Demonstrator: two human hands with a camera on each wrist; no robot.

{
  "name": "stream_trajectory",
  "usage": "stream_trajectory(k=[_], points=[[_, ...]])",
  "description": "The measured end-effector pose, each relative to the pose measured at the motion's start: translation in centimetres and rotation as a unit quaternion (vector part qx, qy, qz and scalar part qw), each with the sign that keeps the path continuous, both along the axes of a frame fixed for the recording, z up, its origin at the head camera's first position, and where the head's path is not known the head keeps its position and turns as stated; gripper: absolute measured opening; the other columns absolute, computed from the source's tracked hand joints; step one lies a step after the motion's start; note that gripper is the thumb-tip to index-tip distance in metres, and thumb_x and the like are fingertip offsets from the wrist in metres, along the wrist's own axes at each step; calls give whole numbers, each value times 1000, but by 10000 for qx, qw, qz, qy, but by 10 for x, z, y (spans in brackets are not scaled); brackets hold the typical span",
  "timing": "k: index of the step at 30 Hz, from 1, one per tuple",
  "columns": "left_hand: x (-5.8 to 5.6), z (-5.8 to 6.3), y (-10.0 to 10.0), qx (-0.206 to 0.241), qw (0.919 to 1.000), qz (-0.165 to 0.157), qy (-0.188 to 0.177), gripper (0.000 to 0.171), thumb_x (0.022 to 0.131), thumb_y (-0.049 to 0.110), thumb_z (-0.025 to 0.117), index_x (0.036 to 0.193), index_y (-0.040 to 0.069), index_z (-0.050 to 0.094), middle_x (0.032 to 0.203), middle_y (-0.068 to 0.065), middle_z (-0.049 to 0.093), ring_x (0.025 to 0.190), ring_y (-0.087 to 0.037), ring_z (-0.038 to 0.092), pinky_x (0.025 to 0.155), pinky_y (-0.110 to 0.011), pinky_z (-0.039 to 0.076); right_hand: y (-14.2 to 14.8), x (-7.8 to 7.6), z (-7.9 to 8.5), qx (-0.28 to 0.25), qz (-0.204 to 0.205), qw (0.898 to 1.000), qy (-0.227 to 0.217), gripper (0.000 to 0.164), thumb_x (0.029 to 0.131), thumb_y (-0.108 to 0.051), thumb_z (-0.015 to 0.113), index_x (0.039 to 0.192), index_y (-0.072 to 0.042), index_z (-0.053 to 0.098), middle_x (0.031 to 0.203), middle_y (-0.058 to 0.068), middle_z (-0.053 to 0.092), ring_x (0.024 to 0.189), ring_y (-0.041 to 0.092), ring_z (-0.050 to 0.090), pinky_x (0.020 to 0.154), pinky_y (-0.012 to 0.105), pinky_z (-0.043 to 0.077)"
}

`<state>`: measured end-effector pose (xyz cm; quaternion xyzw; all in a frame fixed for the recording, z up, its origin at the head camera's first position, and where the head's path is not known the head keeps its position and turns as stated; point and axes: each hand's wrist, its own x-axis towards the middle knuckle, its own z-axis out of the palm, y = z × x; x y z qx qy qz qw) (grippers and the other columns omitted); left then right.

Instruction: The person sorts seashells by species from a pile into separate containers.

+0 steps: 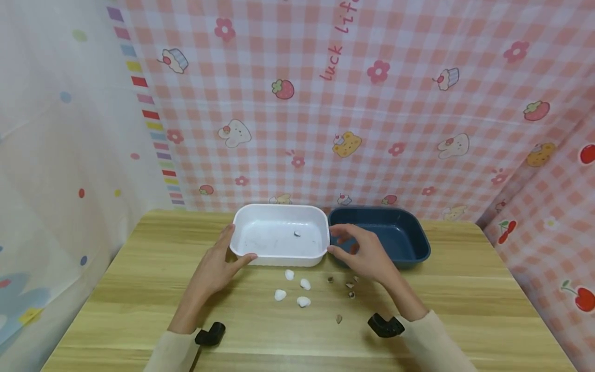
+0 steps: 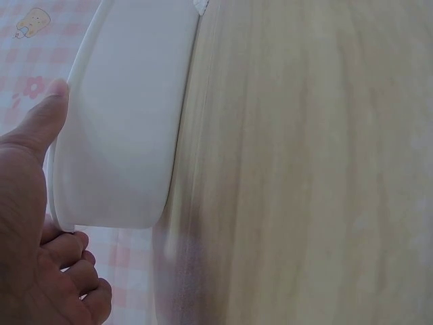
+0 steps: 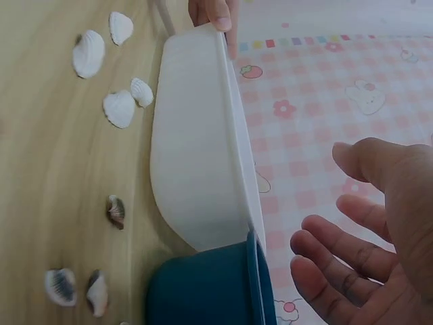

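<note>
A white plastic tub (image 1: pixel 279 261) stands on the table, with a small dark shell (image 1: pixel 297 234) inside it. My left hand (image 1: pixel 218 266) grips the tub's left end; the thumb lies on the front rim and the fingers are at the side. Over the dark blue tub (image 1: pixel 413 261), my right hand (image 1: pixel 367 253) hovers by the white tub's right end. Its fingers are spread and loosely bent, and the right wrist view shows them apart from both tubs. Several white seashells (image 1: pixel 303 301) lie in front of the white tub, with several small brown spiral shells (image 1: pixel 351 295) to their right.
Both tubs stand side by side at the back of the wooden table (image 1: pixel 260 341). Right behind them hangs a pink checked cloth (image 1: pixel 297 170). A pale curtain (image 1: pixel 69 155) hangs on the left, and more checked cloth (image 1: pixel 548 248) on the right.
</note>
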<state>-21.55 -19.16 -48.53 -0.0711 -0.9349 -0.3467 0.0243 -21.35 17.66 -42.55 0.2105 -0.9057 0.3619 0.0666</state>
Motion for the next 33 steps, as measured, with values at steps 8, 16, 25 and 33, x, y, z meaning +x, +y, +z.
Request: stream_trajectory(k=[8,16,25,33], points=[[-1,0,0,6,10000,22,9,109,90,71,63,166,11,13,172,-18,15,151,-49,29,120,-67,31,11,25,-11,-78,134,9998,-152,49,92,-34,79,135,-16,66,119,6,74,82,12,68,64,24,56],[-1,-2,-1,63,10000,-22,33,112,87,76,60,166,13,12,172,-18,15,151,-49,29,119,-67,31,19,41,-24,-288,288,9991,-141,44,89,-19,82,131,-15,68,121,9,73,98,24,72,72,30,61],[-1,-2,0,114,9999,-31,37,111,87,76,61,167,15,13,172,-18,16,152,-49,29,119,-67,30,32,52,-48,-117,110,9989,-452,35,89,-23,82,121,-10,72,100,3,74,85,16,69,70,27,60],[0,-1,0,114,9999,-31,30,112,87,76,60,166,14,13,172,-18,15,153,-48,27,120,-67,30,42,62,-64,137,-184,9981,-574,25,87,-23,84,109,-14,76,96,-6,73,84,7,66,73,22,55]])
